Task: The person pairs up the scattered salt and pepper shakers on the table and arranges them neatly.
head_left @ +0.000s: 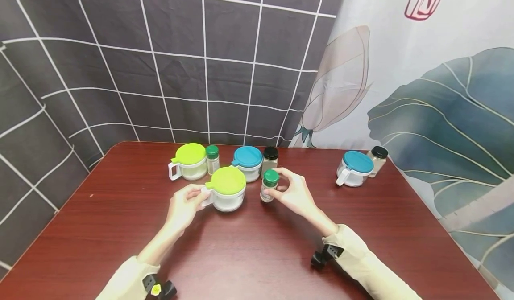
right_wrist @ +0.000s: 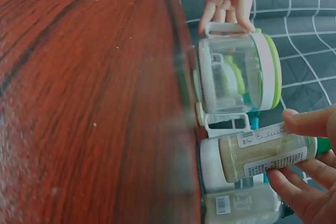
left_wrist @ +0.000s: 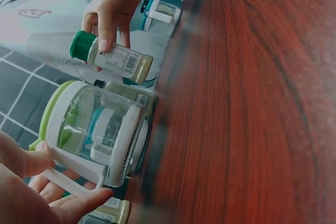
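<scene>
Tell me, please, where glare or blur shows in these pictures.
Head: pale glare on the glossy red-brown wooden table, bottom centre; left wrist: a blurred band down the table's edge; right wrist: similar blur, but barcode lines show on the green-capped clear bottle.

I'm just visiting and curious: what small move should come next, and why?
Perhaps the right hand should set its green-capped bottle close beside the lime-lidded jar in the left hand: a gap parts the two, while a matching jar stands next to a matching bottle behind them.
</scene>
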`<state>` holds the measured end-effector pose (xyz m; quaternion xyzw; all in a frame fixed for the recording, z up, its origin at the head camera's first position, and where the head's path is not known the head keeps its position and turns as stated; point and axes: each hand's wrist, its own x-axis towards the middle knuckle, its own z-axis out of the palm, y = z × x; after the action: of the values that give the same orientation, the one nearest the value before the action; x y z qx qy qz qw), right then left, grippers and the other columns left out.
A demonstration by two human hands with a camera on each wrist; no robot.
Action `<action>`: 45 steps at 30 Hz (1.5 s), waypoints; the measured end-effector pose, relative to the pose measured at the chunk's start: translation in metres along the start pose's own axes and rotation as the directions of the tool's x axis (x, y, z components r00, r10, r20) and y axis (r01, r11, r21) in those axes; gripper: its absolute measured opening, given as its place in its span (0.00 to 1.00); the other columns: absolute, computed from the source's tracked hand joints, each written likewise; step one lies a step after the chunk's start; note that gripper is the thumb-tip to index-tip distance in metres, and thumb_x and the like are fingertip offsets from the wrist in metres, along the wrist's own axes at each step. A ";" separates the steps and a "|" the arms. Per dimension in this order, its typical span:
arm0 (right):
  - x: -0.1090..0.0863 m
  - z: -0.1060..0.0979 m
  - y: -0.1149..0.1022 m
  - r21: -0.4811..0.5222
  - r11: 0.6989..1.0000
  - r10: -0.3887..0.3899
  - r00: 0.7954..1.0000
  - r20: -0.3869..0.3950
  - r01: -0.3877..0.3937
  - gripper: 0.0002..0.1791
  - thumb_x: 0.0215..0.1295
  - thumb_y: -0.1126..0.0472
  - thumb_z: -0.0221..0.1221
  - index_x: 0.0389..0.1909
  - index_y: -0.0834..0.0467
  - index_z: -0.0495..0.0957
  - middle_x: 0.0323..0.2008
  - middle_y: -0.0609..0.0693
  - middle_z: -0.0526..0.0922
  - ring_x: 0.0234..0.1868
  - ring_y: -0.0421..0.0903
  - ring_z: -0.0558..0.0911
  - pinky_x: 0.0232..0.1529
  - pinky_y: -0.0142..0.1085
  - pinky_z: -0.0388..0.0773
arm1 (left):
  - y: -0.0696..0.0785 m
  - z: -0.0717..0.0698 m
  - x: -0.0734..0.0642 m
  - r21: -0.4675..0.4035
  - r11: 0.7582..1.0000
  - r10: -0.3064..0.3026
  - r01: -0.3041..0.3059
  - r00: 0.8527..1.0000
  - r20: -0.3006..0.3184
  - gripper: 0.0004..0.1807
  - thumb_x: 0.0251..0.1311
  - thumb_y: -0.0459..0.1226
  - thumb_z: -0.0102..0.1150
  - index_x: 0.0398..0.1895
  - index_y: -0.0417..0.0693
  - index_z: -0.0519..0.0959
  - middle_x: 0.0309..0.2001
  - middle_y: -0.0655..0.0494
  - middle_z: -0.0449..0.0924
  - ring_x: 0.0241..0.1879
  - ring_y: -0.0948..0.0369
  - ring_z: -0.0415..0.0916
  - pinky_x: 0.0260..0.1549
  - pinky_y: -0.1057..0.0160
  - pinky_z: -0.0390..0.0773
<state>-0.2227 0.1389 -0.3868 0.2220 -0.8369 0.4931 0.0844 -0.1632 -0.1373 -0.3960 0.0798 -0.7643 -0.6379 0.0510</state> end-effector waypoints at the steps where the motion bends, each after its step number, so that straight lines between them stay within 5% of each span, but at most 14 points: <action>1: 0.000 0.001 0.000 -0.004 1.000 -0.002 1.000 0.002 0.002 0.24 0.48 0.66 0.72 0.48 0.57 0.78 0.42 0.54 0.86 0.37 0.47 0.87 0.37 0.31 0.83 | 0.000 -0.001 -0.001 -0.003 1.000 -0.003 0.003 1.000 -0.001 0.15 0.63 0.32 0.58 0.49 0.30 0.77 0.49 0.35 0.81 0.39 0.67 0.80 0.41 0.63 0.83; 32: 0.010 0.032 -0.012 0.061 0.998 -0.027 0.998 0.057 0.024 0.25 0.50 0.67 0.70 0.52 0.59 0.77 0.44 0.57 0.85 0.39 0.50 0.87 0.39 0.33 0.83 | -0.007 -0.025 -0.011 -0.042 0.998 -0.047 0.045 0.998 -0.044 0.17 0.64 0.31 0.56 0.52 0.28 0.74 0.47 0.38 0.82 0.33 0.74 0.79 0.40 0.65 0.83; 39: 0.007 0.031 -0.050 0.057 0.998 -0.015 0.997 0.081 0.010 0.25 0.51 0.72 0.68 0.52 0.68 0.75 0.45 0.64 0.84 0.40 0.57 0.87 0.40 0.39 0.84 | -0.008 -0.033 -0.012 -0.042 0.998 -0.052 0.050 0.997 -0.053 0.17 0.65 0.31 0.55 0.53 0.27 0.73 0.47 0.38 0.82 0.33 0.75 0.79 0.40 0.66 0.83; 45: 0.016 0.045 -0.019 0.082 0.997 0.002 0.996 0.086 -0.009 0.28 0.50 0.69 0.70 0.54 0.63 0.76 0.48 0.61 0.83 0.42 0.55 0.86 0.41 0.40 0.84 | -0.007 -0.038 -0.012 -0.038 0.998 -0.053 0.051 0.997 -0.055 0.18 0.65 0.31 0.55 0.54 0.27 0.73 0.48 0.37 0.81 0.32 0.75 0.79 0.40 0.66 0.83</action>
<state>-0.2244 0.0875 -0.3886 0.2440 -0.8194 0.5173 0.0379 -0.1438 -0.1731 -0.3958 0.1167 -0.7484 -0.6504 0.0572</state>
